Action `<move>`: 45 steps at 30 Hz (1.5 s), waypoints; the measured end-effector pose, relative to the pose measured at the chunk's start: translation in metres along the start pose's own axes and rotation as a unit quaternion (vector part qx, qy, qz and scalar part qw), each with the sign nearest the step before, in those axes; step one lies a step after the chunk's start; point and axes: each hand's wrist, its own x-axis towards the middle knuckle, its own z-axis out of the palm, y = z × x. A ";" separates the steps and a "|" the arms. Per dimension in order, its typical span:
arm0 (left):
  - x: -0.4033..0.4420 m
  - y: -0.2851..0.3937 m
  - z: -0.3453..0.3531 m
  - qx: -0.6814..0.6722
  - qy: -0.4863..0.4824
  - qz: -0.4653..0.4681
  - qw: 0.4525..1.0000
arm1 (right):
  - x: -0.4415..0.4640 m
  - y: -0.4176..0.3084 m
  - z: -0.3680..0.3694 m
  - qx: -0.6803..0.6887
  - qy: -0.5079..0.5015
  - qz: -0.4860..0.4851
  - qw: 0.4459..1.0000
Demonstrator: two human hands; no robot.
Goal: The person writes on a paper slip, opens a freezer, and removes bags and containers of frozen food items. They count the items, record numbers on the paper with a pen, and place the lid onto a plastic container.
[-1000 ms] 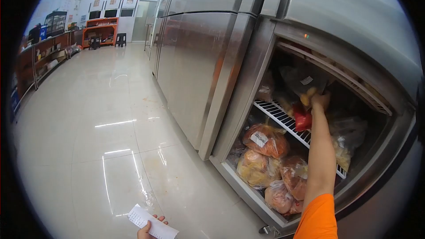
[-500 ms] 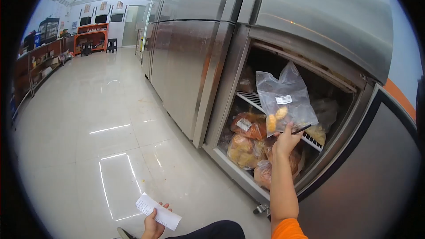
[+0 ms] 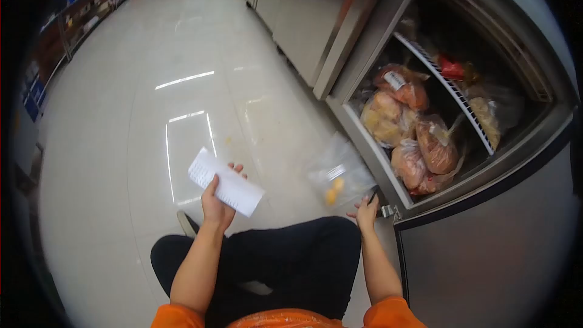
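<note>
My left hand (image 3: 220, 201) is closed on a folded sheet of white paper (image 3: 234, 185) with lines of writing on it. A dark pen (image 3: 374, 195) sits in my right hand (image 3: 366, 212), some of whose fingers stretch out to the left. Just beyond those fingers is a clear plastic bag (image 3: 349, 170) with a white label and a few yellow-orange pieces in it. The bag is blurred, low over or on the floor in front of the freezer; I cannot tell whether my fingers still touch it.
The open steel freezer (image 3: 388, 173) holds several bagged foods, including a reddish bag (image 3: 404, 88) and a yellowish one (image 3: 382, 115). A wire shelf (image 3: 452, 94) crosses it. Its door (image 3: 486, 261) swings out at right. Glossy tiled floor (image 3: 121, 176) lies at left.
My right hand has brought the clear bag out of the freezer and down to near the floor. The view has tilted downward; my left hand still holds the paper.
</note>
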 end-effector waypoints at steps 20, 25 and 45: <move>-0.236 0.101 -0.064 0.478 0.301 0.121 0.816 | -0.115 -0.046 0.019 -0.004 -0.116 -0.245 0.963; -0.270 0.072 -0.039 0.516 0.359 0.118 0.769 | -0.225 -0.062 0.111 0.130 -0.517 -0.140 0.835; -0.287 0.073 -0.079 0.609 0.222 0.258 0.716 | -0.358 -0.012 0.192 0.225 -0.696 -0.072 0.678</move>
